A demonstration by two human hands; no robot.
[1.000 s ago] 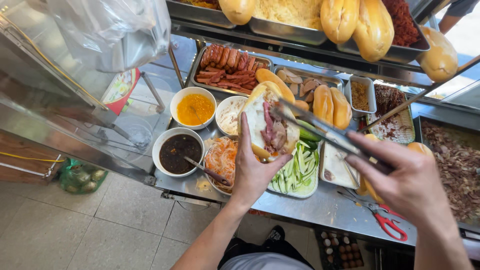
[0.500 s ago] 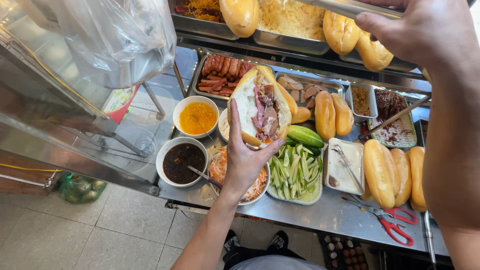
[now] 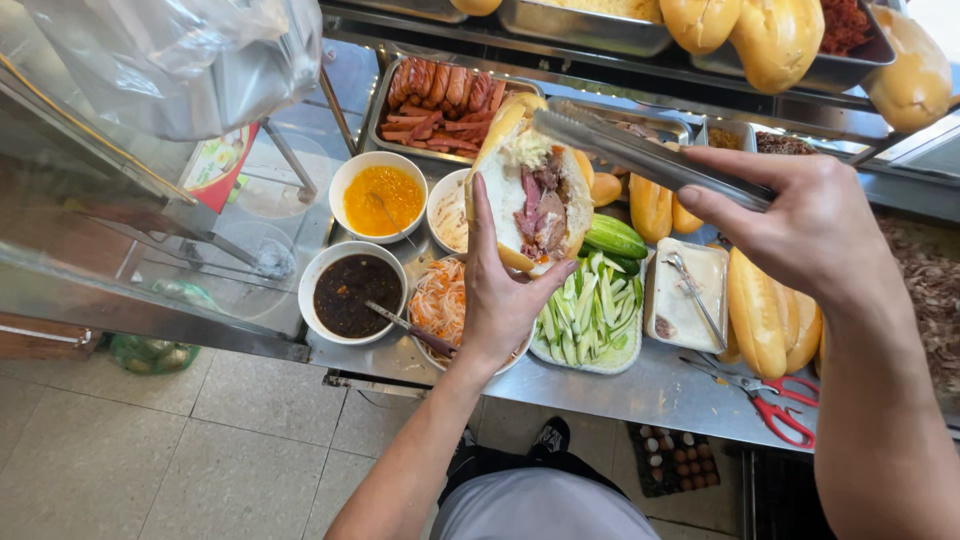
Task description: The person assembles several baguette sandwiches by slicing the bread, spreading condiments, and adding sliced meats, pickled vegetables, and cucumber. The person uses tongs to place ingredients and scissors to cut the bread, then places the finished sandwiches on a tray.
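My left hand [image 3: 500, 290] holds an opened bread roll sandwich [image 3: 530, 190] filled with sliced meat and a pale shredded topping, above the counter. My right hand [image 3: 800, 225] grips metal tongs [image 3: 640, 155] whose tips sit at the sandwich's top end. Below the sandwich lie a plate of cucumber sticks [image 3: 585, 320] and a bowl of shredded carrot and radish [image 3: 440, 300].
On the steel counter [image 3: 650, 390] stand a bowl of dark sauce [image 3: 352, 292] with a spoon, a bowl of orange sauce [image 3: 378, 197], a tray of sausages [image 3: 440, 100], bread rolls [image 3: 765, 315], a white spread tub [image 3: 690, 295] and red-handled scissors [image 3: 775, 400]. More rolls [image 3: 770, 35] sit on the upper shelf.
My right hand came down from the upper shelf and now brings the tongs to the sandwich's top. The sandwich stayed raised in my left hand and gained a pale topping.
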